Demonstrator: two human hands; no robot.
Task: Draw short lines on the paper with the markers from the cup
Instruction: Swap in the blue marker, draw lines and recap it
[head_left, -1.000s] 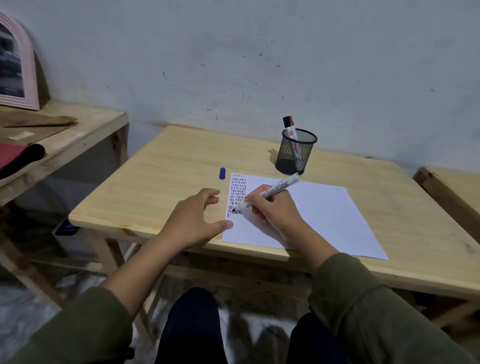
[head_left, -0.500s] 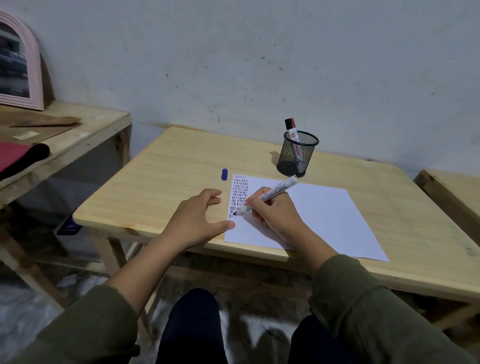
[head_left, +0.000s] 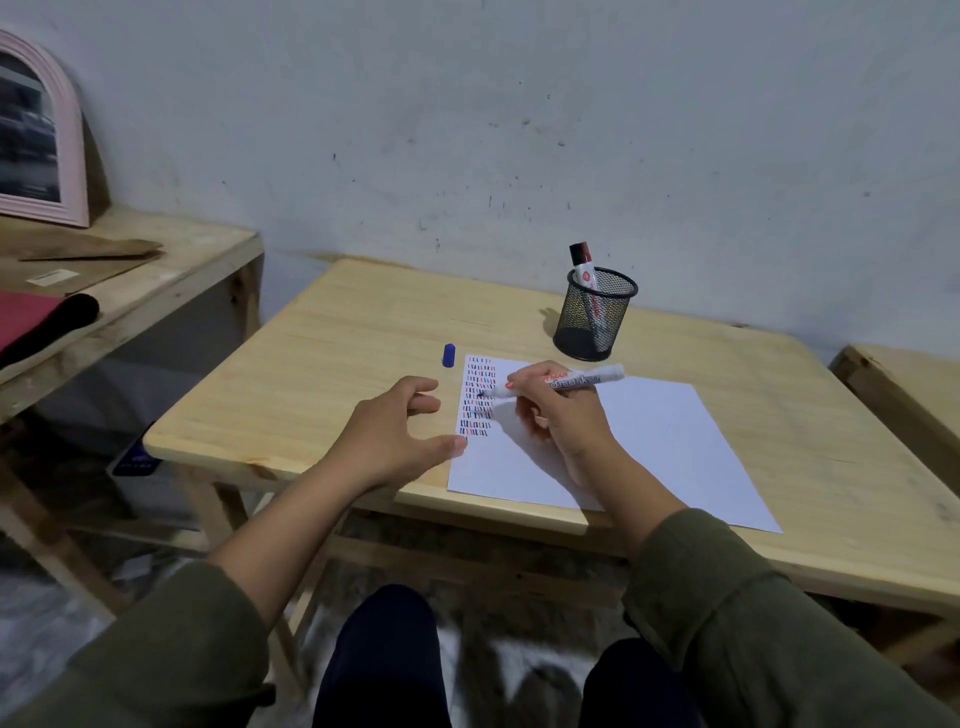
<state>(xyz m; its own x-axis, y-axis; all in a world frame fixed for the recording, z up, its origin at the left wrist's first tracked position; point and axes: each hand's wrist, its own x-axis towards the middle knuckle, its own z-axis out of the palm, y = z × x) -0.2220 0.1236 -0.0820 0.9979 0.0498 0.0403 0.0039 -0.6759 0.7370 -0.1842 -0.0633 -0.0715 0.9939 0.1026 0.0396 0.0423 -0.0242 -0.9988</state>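
Observation:
A white sheet of paper (head_left: 649, 441) lies on the wooden table (head_left: 363, 332), with rows of short blue and red lines along its left edge. My right hand (head_left: 566, 415) grips a white marker (head_left: 571, 383), its tip over the rows of lines near the sheet's left side. My left hand (head_left: 395, 436) rests open on the table, thumb touching the paper's left edge. A black mesh cup (head_left: 597, 317) stands behind the paper with one red-capped marker (head_left: 583, 262) in it. A blue cap (head_left: 449, 355) lies left of the paper's top corner.
A second wooden table (head_left: 156, 270) stands at the left with a pink-framed mirror (head_left: 41, 140), brown sheets and a red and black item. Another wooden surface (head_left: 904, 384) shows at the right edge. A grey wall is close behind. My knees are under the table.
My right hand has lifted the marker tip from the lowest rows up toward the middle of the line column, and the marker lies flatter. The left hand stays put.

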